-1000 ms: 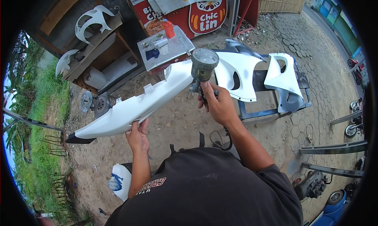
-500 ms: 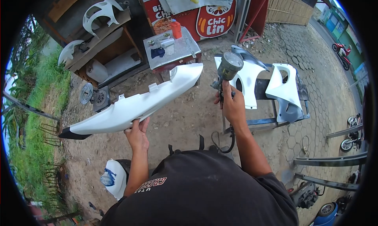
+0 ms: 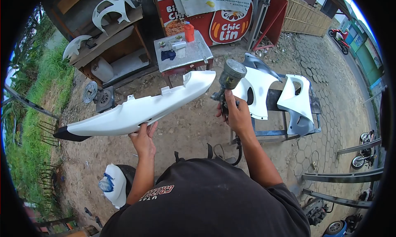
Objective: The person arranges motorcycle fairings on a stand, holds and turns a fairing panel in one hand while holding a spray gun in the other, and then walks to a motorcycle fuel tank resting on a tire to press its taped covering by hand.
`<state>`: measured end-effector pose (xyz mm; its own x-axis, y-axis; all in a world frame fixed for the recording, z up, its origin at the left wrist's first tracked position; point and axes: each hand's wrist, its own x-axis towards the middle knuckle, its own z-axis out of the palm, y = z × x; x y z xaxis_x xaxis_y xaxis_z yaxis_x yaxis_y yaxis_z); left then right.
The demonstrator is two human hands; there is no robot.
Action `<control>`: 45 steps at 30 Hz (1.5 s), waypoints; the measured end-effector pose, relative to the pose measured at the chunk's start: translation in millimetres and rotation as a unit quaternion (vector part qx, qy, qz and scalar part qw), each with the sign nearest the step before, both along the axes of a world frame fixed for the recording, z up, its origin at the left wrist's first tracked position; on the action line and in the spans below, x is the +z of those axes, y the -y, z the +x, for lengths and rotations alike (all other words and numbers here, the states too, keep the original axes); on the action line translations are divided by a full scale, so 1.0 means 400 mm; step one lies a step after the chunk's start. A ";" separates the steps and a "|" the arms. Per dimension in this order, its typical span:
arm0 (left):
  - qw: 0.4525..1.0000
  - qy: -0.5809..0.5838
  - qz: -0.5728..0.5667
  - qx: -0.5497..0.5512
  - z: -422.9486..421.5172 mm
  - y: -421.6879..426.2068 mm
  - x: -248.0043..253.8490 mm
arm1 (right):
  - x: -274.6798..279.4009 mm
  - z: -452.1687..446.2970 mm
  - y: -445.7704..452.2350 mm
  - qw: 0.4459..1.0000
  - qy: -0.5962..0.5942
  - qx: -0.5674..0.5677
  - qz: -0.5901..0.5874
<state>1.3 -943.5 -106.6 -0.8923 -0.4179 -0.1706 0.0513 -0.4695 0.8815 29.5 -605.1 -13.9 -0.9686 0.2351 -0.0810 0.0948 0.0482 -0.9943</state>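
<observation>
A long white panel point(image 3: 140, 114) with a black tip at its left end is held up by my left hand point(image 3: 143, 141), whose fingers grip its lower edge near the middle. My right hand point(image 3: 236, 113) is closed round the handle of a spray gun point(image 3: 224, 97), with a round cup point(image 3: 232, 74) on top. The gun is upright, just right of the panel's right end and apart from it. A dark hose hangs below my right hand.
Behind the gun, white and grey panels point(image 3: 295, 97) lie on a metal frame point(image 3: 277, 133). A small metal table point(image 3: 187, 59) holds a red bottle point(image 3: 189, 31) and a dark cloth. White parts rest on a wooden shelf point(image 3: 108, 38). A white piece point(image 3: 117, 186) is at lower left.
The spray gun in my right hand has moved from over the panel's right end to beside it, first rightward, then slightly back left. The panel sits a little further left in view.
</observation>
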 end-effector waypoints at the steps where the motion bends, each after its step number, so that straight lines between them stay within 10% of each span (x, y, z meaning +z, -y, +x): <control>1: 1.000 -0.001 0.000 0.000 0.001 0.001 -0.001 | -0.009 -0.004 -0.007 1.000 0.004 -0.011 0.005; 45: 1.000 0.021 0.015 -0.018 0.004 -0.008 -0.008 | -0.016 0.070 0.010 0.996 -0.012 0.021 0.082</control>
<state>3.1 -940.5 -109.7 -0.8982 -0.3802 -0.2208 -0.0032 -0.4965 0.8680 57.4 -608.9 -20.2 -0.9791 0.2023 -0.0223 0.0662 0.2134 -0.9747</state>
